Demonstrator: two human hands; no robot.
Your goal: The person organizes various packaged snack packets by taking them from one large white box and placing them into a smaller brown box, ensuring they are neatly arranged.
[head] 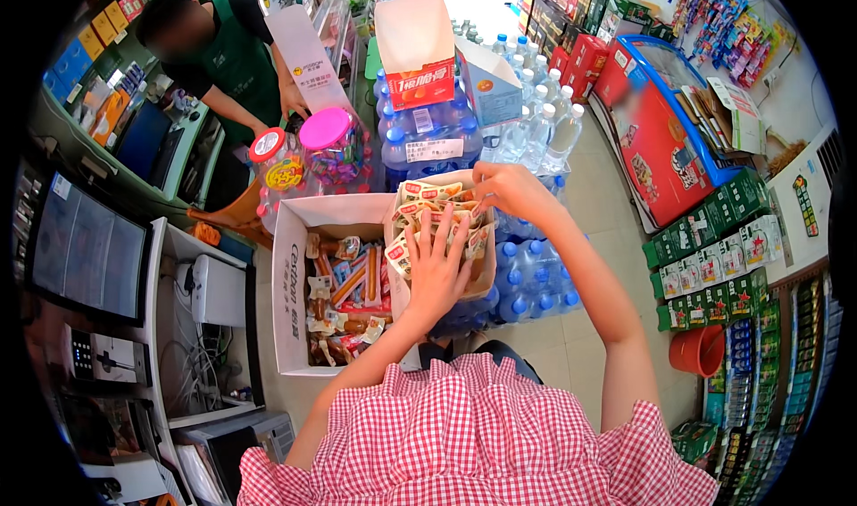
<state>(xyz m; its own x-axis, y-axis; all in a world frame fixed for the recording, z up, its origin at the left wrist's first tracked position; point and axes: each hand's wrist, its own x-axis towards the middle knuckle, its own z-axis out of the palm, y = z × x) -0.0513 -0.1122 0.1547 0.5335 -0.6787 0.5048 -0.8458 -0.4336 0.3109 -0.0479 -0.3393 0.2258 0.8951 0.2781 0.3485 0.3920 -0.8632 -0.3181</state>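
An open cardboard box [487, 275] full of small printed snack packets [418, 206] stands before me on packs of bottled water. My left hand [438, 258] lies flat over the packets, fingers spread. At the box's far right corner, my right hand [505, 188] has its fingers bent down at the rim; whether they pinch a packet is hidden. Touching this box on the left is a larger white carton [291, 292] holding wrapped sausages [351, 285] and other small packaged snacks.
Shrink-wrapped blue-capped bottles [535, 278] stand below and right. Beyond are a red snack box [422, 84], clear bottles [562, 131] and a pink-lidded candy jar [326, 128]. A person in a green apron [244, 57] stands far left. A red chest freezer [643, 131] is at right.
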